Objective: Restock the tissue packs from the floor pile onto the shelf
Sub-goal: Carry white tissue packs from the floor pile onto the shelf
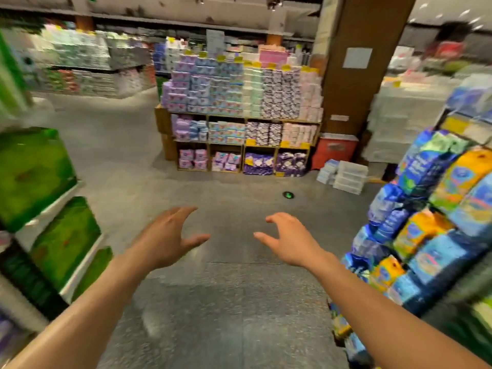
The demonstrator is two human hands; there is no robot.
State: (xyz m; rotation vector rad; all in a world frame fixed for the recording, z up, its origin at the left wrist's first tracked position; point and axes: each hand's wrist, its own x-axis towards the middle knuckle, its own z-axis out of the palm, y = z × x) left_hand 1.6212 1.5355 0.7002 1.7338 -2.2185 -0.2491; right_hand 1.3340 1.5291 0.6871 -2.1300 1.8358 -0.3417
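Green packs (32, 177) fill the shelving at the left edge, blurred and stacked on white shelves. Just right of them the left hand (170, 235) reaches forward over the grey floor (213, 302), its fingers (186, 211) spread wide and holding nothing. Beyond it, across the aisle, a wooden shelf (162, 121) carries rows of purple, blue and pink tissue packs (210, 91), with more in the cubbies below. The right hand (290, 241) hangs level with the left and well apart from it, fingers (274, 218) curled loosely, empty. Farther back and to the right, a small pile of white packs (346, 177) sits on the floor beside a red bin (334, 150) at the foot of a brown pillar (364, 62). Blue and yellow packs (431, 209) crowd a rack at the right edge.
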